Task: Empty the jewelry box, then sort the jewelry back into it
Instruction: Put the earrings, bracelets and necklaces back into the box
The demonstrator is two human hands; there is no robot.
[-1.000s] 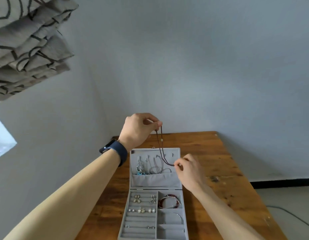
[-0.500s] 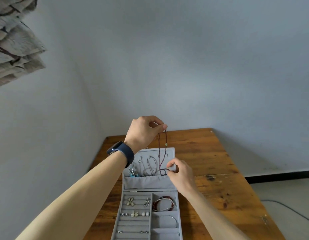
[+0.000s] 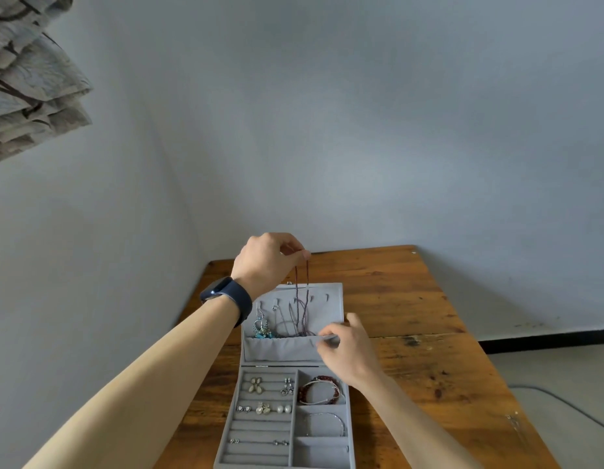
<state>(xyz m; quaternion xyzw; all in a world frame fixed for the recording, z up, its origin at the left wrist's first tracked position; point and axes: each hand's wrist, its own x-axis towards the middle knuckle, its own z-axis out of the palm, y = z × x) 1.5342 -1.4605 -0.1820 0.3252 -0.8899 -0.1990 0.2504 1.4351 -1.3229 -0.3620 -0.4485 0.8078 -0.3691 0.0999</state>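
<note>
A grey jewelry box (image 3: 322, 450) lies open on the wooden table (image 3: 429, 333), its lid (image 3: 331, 299) raised at the far end. My left hand (image 3: 265, 262) pinches the top of a dark purple necklace (image 3: 305, 299) above the lid; the cord hangs down in front of the lid's hooks into the lid pocket (image 3: 280, 348). My right hand (image 3: 349, 346) pinches the pocket's upper right edge. Silver chains and a turquoise earring (image 3: 261, 330) hang in the lid. In the tray lie earrings (image 3: 266, 407), a red bead bracelet (image 3: 322, 389) and a silver bangle (image 3: 326, 423).
The table stands in a corner of grey walls. A patterned curtain (image 3: 30, 86) hangs at the upper left. A thin cable (image 3: 564, 406) runs over the floor to the right of the table. I wear a dark watch (image 3: 229, 296) on my left wrist.
The necklace's lower loop has dropped into the lid pocket. My right hand let go of the cord and moved down to the pocket's edge. The camera tilted slightly.
</note>
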